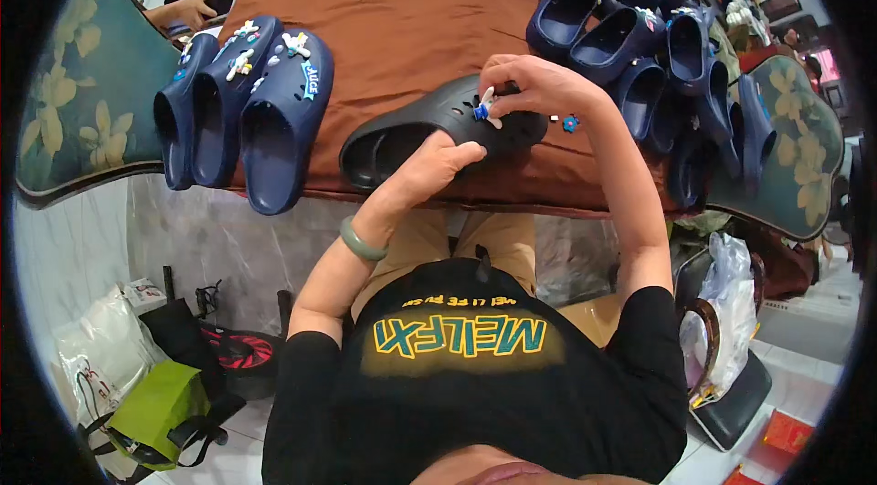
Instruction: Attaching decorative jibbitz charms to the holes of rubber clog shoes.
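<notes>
One black shoe point(449, 105) lies on the brown cloth point(411, 42), by its near edge. The left hand point(432, 165) holds the shoe's rim, fingers tucked inside and thumb out. The right hand point(541, 89) pinches a blue and white charm point(480, 111) at the shoe's top; I can't quite see if they touch. Three blue shoes point(279, 120) sit to the left.

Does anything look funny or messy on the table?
A bit! The navy clogs on the right are jumbled together, while the three on the left sit in a row. The middle clog looks odd too: it's black. I see nothing spilled or broken.
</notes>
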Available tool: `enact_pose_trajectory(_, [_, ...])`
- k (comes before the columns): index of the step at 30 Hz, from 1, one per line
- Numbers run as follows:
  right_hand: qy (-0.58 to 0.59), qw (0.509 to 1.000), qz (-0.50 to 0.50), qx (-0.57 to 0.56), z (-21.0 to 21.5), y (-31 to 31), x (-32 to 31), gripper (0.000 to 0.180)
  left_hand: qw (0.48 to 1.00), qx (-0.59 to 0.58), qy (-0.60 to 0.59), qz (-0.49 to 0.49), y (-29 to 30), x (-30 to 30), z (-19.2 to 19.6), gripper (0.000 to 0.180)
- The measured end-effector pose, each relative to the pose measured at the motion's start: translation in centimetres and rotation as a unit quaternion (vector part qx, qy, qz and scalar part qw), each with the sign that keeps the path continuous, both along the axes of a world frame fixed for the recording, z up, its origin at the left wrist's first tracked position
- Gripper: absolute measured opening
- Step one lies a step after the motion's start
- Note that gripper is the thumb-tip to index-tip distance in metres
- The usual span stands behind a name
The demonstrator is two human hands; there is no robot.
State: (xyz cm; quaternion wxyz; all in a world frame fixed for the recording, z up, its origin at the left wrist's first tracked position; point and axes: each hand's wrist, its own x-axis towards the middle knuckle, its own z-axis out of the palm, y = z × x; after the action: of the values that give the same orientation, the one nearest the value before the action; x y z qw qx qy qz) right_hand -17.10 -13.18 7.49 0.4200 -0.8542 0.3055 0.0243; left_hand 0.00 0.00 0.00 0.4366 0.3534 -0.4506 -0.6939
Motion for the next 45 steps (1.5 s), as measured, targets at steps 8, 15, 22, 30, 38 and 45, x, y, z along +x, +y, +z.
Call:
enact_pose_trajectory(8, [0.015,0.99,0.085,-0.116,1.2,-1.3,2.9,0.028,0.996,0.026,-0.065,-0.061,0.0,0.6,-2.6,0.039])
enact_pose_trajectory(15, [-0.127,0.971,0.072,-0.191,-0.5,0.3,1.3,0.024,0.999,-0.002,-0.004,-0.05,-0.3,0.7,-0.9,0.04])
enact_pose_trajectory(22, [-0.129,0.962,-0.065,-0.233,-1.3,1.8,-1.2,0.02,0.999,0.033,0.02,0.0,-0.6,0.7,-0.3,0.037])
enact_pose_trajectory(30, [-0.198,0.808,-0.205,-0.516,-8.5,3.2,-4.2,0.023,0.99,0.109,0.082,0.019,-3.7,1.7,-1.4,0.02])
enact_pose_trajectory(38, [-0.134,0.797,-0.186,-0.559,-9.3,5.4,-2.3,0.027,0.976,0.148,0.147,0.062,-3.3,1.2,-2.2,0.017])
enact_pose_trajectory(45, [-0.096,0.823,-0.144,-0.54,-7.0,4.7,-2.5,0.028,0.975,0.153,0.149,0.065,-2.8,1.3,-1.2,0.018])
